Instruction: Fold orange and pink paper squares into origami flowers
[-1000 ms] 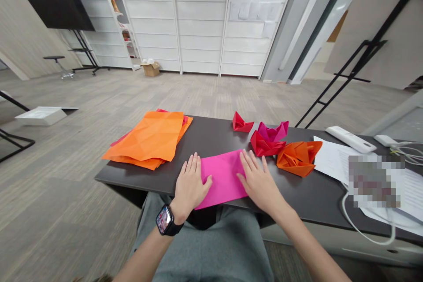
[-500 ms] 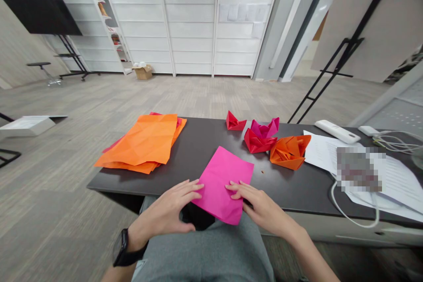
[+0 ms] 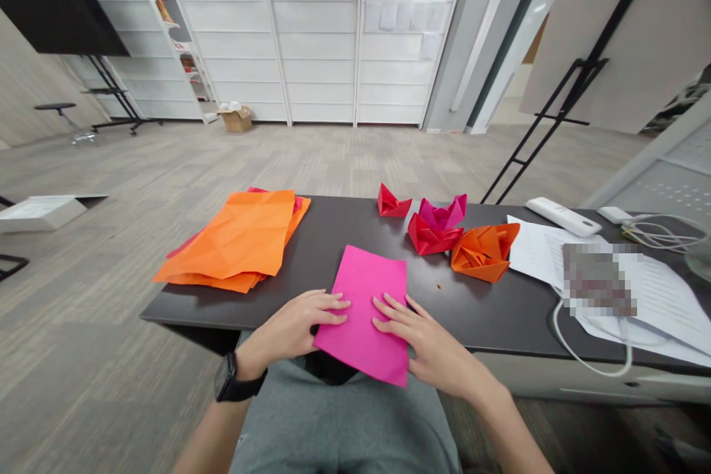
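Observation:
A folded pink sheet of paper (image 3: pixel 364 278) lies at the front edge of the dark table, its lower corner sticking out over my lap. My left hand (image 3: pixel 305 318) rests on its left edge with the fingers stretched out. On the right part of the sheet lies my right hand (image 3: pixel 416 333), fingers spread and flat. Beyond it stand folded paper boats: a small red one (image 3: pixel 392 203), a larger red one (image 3: pixel 433 237), a magenta one (image 3: pixel 447 213) behind that, and an orange one (image 3: pixel 483 253).
A stack of orange paper sheets (image 3: pixel 238 233) covers the table's left end. To the right are printed white papers (image 3: pixel 533 252), a white power strip (image 3: pixel 563 217), and a white cable (image 3: pixel 589 366) looping over the front edge. A blurred-out patch hides something on the papers.
The pink sheet has turned slightly and shifted left. My left hand's fingers now lie farther onto it, with the thumb no longer showing apart; my right hand has spread wider across it.

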Demonstrator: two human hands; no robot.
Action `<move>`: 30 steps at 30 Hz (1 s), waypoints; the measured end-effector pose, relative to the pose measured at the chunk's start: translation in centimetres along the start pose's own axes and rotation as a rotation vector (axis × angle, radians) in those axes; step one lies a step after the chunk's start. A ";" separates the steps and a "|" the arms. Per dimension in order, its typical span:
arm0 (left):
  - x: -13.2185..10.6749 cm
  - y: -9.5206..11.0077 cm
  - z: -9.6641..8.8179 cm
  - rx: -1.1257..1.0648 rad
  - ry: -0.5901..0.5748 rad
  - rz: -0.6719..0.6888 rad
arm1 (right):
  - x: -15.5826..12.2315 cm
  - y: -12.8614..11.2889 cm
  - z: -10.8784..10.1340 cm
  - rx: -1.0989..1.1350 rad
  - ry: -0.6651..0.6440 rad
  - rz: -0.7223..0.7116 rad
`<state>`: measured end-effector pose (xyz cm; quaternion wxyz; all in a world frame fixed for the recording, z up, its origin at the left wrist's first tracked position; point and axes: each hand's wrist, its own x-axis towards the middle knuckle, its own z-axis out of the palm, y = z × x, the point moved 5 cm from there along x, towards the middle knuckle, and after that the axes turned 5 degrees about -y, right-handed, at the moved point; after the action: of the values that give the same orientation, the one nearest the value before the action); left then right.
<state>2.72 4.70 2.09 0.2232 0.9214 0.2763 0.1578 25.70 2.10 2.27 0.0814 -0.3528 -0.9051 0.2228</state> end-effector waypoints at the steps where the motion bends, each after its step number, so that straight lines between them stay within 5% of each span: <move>1: -0.4 0.2 0.2 0.038 -0.029 -0.007 | -0.2 0.0 0.0 -0.002 -0.013 0.001; 5: -1.5 0.9 0.5 0.135 0.034 -0.029 | -0.3 0.1 -0.4 0.073 0.028 0.019; 9: -1.6 1.1 0.5 0.141 0.170 -0.088 | 0.5 1.5 -0.5 0.215 0.274 0.168; 13: -0.8 0.4 0.1 0.014 0.334 -0.297 | 1.2 3.0 -0.6 0.453 0.436 0.324; 17: 0.3 -1.1 -0.2 -0.235 0.449 -0.502 | 2.3 3.2 -1.8 0.596 0.468 0.284; 22: 1.3 -2.2 0.0 -0.397 0.503 -0.610 | 3.7 4.3 -0.8 0.595 0.411 0.307; 26: 1.3 -2.0 -0.1 -0.256 0.586 -0.678 | 3.8 5.3 0.2 0.413 0.562 0.410; 30: 1.3 -1.7 0.0 -0.066 0.621 -0.714 | 4.2 4.1 0.3 0.145 0.580 0.373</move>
<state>3.02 6.75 1.42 0.1993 0.6705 0.6241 0.3481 24.98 7.44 0.08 0.3177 -0.5540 -0.7462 0.1880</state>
